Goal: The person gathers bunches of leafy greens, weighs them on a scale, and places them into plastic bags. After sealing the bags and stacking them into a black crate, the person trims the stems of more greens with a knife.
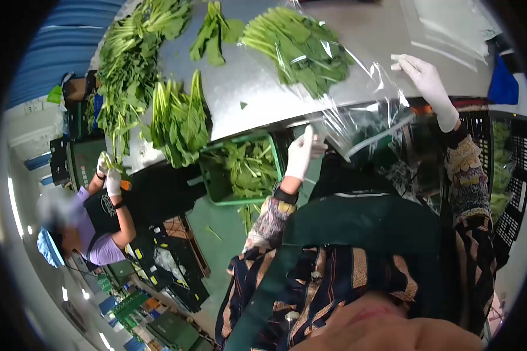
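A bunch of leafy greens (301, 50) lies on the metal table (240, 105), with clear plastic film (357, 126) over and beside it. The film hangs past the table's front edge. My left hand (301, 153), in a white glove, is just below that edge at the left side of the film, its fingers apart. To the right of the film, my gloved right hand (424, 82) reaches over the table. Its fingertips are slightly apart, and nothing plainly shows between them.
More greens (178, 120) and a large pile (129, 70) cover the table's left part. Under its front edge stands a green crate (237, 202) with leaves. A co-worker (102, 228) in white gloves handles greens at the left. Black crates (512, 175) stand at the right.
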The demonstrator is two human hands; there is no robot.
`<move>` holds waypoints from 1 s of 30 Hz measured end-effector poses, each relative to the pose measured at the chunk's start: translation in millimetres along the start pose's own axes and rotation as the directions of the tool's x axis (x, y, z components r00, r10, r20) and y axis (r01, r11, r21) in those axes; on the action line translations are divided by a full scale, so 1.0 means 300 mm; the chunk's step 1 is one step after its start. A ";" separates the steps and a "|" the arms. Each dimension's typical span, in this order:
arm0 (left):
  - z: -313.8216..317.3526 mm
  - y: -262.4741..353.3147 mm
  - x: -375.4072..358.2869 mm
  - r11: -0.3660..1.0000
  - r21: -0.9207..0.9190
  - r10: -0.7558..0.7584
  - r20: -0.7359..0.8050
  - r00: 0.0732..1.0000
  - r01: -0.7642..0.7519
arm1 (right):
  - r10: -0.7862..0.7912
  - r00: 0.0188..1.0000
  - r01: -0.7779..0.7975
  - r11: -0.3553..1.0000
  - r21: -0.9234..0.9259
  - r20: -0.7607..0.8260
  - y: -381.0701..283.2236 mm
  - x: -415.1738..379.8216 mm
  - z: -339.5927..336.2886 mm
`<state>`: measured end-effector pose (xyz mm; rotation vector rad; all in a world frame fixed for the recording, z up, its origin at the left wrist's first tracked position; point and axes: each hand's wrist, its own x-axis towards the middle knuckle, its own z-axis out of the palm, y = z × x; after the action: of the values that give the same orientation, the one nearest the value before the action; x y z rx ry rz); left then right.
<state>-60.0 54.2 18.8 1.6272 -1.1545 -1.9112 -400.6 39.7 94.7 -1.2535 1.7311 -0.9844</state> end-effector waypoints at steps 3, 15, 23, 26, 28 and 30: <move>0.085 0.057 -0.028 0.994 0.106 0.009 0.091 0.996 -0.019 | -0.223 0.964 0.189 0.956 0.223 0.141 -0.001 -0.121 0.027; 0.058 0.045 -0.182 0.979 -0.156 0.140 0.029 0.990 -0.134 | -0.597 0.727 0.640 0.768 -0.022 0.340 -0.095 -0.342 0.411; 0.074 -0.039 -0.124 0.935 0.056 0.349 0.041 0.936 -0.351 | -0.661 0.631 0.740 0.670 -0.059 0.405 -0.080 -0.361 0.414; 0.075 -0.006 -0.139 0.973 -0.091 0.214 0.004 0.977 -0.212 | -0.622 0.627 0.774 0.566 -0.284 0.469 -0.071 -0.427 0.350; 0.056 0.003 -0.144 0.974 -0.056 0.223 0.085 0.971 -0.218 | -0.544 0.740 0.653 0.723 -0.226 0.396 -0.080 -0.444 0.320; 0.055 -0.015 -0.150 0.977 -0.060 0.211 0.093 0.973 -0.206 | -0.463 0.850 0.492 0.868 -0.065 0.253 -0.109 -0.468 0.303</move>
<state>-62.9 95.2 43.7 1.3406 -1.2528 -1.8861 -275.3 154.8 107.2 -1.8664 1.3400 -0.9634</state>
